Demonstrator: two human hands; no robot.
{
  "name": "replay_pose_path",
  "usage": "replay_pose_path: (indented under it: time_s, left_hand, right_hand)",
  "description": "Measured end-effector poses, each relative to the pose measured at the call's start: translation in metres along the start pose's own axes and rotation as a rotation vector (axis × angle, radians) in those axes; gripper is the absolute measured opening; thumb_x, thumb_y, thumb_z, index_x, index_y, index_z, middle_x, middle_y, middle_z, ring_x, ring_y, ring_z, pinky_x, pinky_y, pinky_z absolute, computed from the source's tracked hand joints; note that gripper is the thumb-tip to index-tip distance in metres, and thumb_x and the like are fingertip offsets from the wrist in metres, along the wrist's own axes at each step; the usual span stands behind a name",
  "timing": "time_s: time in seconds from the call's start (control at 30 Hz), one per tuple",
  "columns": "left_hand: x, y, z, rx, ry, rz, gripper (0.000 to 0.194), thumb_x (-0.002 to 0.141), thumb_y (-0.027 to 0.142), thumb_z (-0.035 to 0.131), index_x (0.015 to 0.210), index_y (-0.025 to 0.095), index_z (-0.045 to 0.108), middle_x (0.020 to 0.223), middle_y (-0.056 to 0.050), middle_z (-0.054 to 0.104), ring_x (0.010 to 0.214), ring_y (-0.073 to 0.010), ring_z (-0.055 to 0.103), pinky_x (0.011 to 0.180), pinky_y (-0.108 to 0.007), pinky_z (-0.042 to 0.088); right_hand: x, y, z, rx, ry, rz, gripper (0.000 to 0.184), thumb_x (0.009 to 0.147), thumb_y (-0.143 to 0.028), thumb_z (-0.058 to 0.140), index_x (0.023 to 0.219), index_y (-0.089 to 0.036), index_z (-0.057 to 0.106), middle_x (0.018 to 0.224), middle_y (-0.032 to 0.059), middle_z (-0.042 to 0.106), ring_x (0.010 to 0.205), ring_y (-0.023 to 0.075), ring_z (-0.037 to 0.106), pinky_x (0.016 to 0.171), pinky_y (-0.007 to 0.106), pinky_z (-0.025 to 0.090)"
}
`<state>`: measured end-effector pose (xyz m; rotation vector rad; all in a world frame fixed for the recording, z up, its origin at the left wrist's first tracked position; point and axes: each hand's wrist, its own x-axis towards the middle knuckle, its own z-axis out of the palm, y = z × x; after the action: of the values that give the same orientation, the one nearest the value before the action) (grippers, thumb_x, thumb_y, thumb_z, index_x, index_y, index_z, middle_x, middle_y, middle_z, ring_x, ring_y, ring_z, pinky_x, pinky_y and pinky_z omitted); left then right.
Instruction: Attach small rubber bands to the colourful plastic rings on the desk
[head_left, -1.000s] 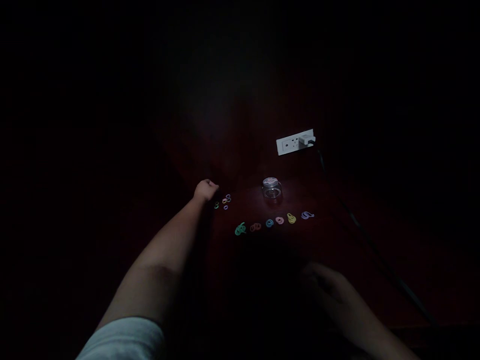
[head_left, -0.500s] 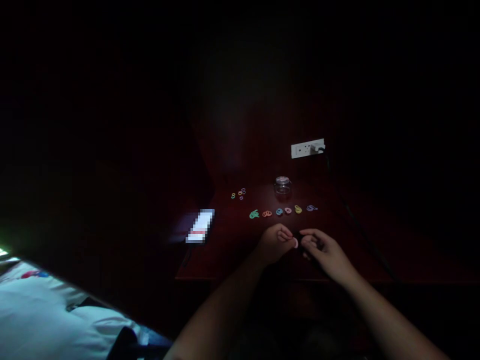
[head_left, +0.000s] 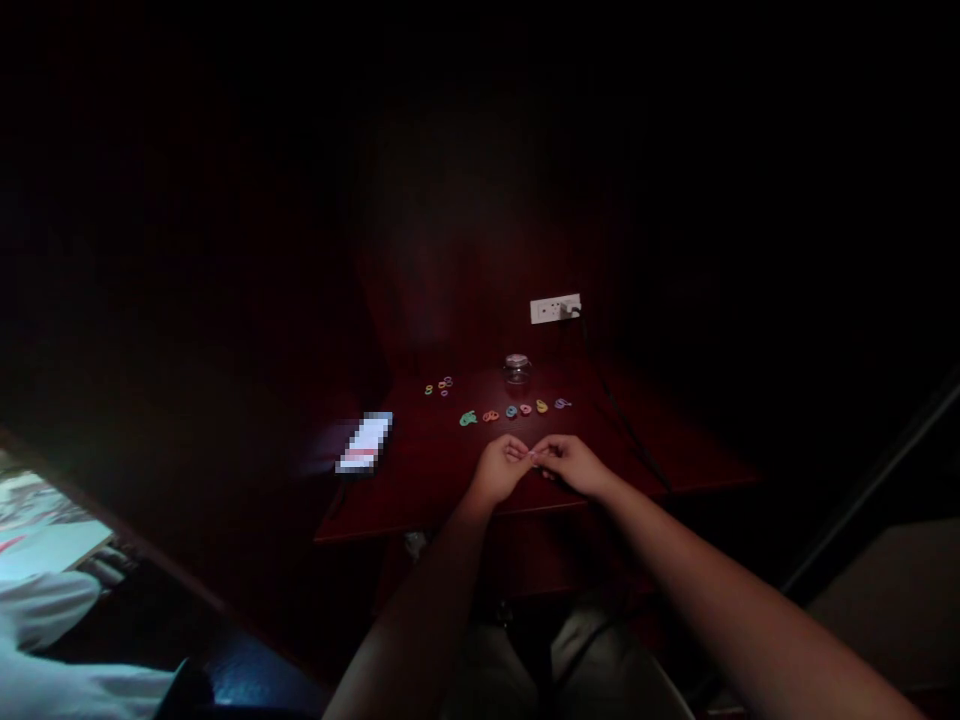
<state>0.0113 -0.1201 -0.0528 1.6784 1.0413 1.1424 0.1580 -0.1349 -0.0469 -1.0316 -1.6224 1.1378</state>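
Observation:
Over the front part of the dark red table, my left hand (head_left: 499, 470) and my right hand (head_left: 576, 466) meet fingertip to fingertip. Both pinch a small pale pink hair tie (head_left: 533, 455), mostly hidden by the fingers. Just beyond them runs a row of small hair tie piles grouped by colour: green (head_left: 468, 418), orange (head_left: 490, 415), blue (head_left: 511, 411), pink (head_left: 526, 409), yellow (head_left: 542, 406) and purple (head_left: 562, 404). Farther left lie several loose hair ties (head_left: 444, 393) in mixed colours. Behind the row stands a clear jar (head_left: 517, 372) with its lid on.
A lit phone (head_left: 365, 443) lies at the table's left side. On the back wall is a white socket panel (head_left: 546, 310) with a plug in it; a dark cable (head_left: 630, 432) runs down across the right side of the table (head_left: 427, 480). The surroundings are very dark.
My right hand has closed the gap to my left, and its fingers now touch the hair tie too. The view has shifted, so the table things appear farther left.

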Motion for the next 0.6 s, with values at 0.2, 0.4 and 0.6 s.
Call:
replay_pose_path:
  time_s: [0.2, 0.4, 0.6]
  left_hand:
    - [0.003, -0.003, 0.0, -0.048, -0.001, -0.035, 0.017, 0.064, 0.025, 0.058, 0.073, 0.012, 0.052, 0.061, -0.002, 0.055, 0.053, -0.0078, 0.052, 0.05, -0.019, 0.042]
    - [0.006, -0.006, 0.0, -0.053, 0.045, -0.053, 0.016, 0.064, 0.024, 0.057, 0.075, 0.013, 0.052, 0.062, -0.002, 0.057, 0.053, -0.0085, 0.054, 0.049, -0.02, 0.043]
    - [0.007, -0.007, 0.0, -0.026, -0.003, -0.036, 0.013, 0.065, 0.024, 0.056, 0.07, 0.012, 0.052, 0.058, -0.003, 0.058, 0.051, -0.0083, 0.053, 0.049, -0.019, 0.042]
  right_hand:
    - [0.017, 0.002, 0.002, 0.042, 0.053, 0.027, 0.014, 0.064, -0.027, 0.054, 0.068, -0.013, 0.053, 0.05, -0.0022, 0.053, 0.039, 0.0067, 0.045, 0.039, 0.019, 0.035]
    - [0.022, 0.003, 0.009, -0.017, 0.141, -0.05, 0.011, 0.066, -0.026, 0.052, 0.066, -0.015, 0.049, 0.047, -0.004, 0.05, 0.037, 0.006, 0.041, 0.037, 0.018, 0.031]
    - [0.017, 0.005, 0.006, -0.051, 0.177, -0.127, 0.013, 0.066, -0.027, 0.053, 0.066, -0.015, 0.049, 0.049, -0.003, 0.049, 0.04, 0.0064, 0.041, 0.039, 0.018, 0.031]
